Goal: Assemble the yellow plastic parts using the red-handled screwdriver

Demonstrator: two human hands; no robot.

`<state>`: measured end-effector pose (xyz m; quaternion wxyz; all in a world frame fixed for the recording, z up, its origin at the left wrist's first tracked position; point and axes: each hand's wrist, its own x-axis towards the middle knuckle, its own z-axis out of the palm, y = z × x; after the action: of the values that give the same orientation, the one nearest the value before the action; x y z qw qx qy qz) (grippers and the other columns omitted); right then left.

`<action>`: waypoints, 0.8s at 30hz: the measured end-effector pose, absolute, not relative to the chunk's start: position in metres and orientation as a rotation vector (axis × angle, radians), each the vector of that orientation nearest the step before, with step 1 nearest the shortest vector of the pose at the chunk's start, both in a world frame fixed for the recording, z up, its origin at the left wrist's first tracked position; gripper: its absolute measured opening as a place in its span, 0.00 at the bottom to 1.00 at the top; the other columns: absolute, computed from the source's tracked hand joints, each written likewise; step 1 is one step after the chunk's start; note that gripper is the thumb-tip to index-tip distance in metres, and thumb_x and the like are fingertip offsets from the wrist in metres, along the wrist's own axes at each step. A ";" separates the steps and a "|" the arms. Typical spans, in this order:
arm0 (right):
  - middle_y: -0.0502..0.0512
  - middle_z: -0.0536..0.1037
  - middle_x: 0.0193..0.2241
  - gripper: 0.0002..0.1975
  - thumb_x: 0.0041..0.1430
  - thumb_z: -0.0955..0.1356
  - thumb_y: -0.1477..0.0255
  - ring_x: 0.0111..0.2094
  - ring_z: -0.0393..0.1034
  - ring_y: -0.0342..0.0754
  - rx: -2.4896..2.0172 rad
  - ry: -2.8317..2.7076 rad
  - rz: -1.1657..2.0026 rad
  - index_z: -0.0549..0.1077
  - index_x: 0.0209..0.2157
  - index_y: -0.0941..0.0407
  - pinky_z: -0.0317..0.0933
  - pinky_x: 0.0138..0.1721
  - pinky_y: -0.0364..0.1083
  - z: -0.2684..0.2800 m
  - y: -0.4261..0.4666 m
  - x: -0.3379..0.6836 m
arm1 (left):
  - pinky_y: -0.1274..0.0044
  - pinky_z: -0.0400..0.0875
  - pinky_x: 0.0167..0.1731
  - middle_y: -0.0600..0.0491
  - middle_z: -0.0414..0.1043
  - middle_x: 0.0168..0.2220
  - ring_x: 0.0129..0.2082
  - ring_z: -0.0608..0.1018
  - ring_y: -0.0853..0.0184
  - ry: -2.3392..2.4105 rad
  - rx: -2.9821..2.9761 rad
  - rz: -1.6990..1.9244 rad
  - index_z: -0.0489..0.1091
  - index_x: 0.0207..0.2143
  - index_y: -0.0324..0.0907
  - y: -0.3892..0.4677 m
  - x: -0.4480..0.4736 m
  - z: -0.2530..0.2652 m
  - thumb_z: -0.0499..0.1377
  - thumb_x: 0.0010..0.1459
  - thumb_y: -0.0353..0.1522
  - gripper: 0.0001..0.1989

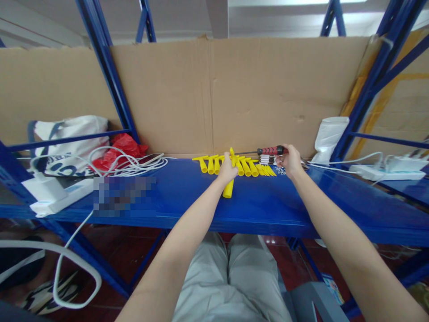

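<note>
My left hand (229, 170) is closed around a yellow T-shaped plastic handle (228, 190), its wide round end toward me. My right hand (291, 161) grips a screwdriver (269, 150) by its red and black handle. The screwdriver's thin shaft points left, and its tip is close to the top of the held yellow piece; whether they touch I cannot tell. Behind my left hand, several similar yellow handles (246, 168) stand in a row. Small yellow wedge-shaped pieces (266, 170), white-and-dark small parts (267, 159) and tiny metal bits (280, 171) lie near my right hand.
The blue shelf (187, 197) is backed by a cardboard sheet (254, 89). On the left are a cloth bag (72, 143), a red plastic bag (122, 150), coiled white cables (144, 164) and a power strip (67, 197). Another power strip (389, 172) and a white pouch (330, 138) are right.
</note>
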<state>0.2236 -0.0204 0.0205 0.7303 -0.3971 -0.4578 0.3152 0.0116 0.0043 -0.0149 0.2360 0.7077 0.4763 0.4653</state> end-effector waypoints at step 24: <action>0.43 0.63 0.12 0.17 0.50 0.68 0.57 0.10 0.53 0.38 -0.941 -0.925 0.683 0.59 0.25 0.53 0.43 0.09 0.39 0.023 -0.023 0.222 | 0.76 0.72 0.34 0.53 0.70 0.37 0.29 0.75 0.70 1.297 1.912 1.268 0.51 0.53 0.44 0.007 0.012 -0.017 0.52 0.47 0.19 0.30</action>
<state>0.2217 -0.0229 0.0230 0.7364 -0.4284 -0.4212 0.3111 0.0122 0.0073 -0.0168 0.2503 0.7024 0.4764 0.4658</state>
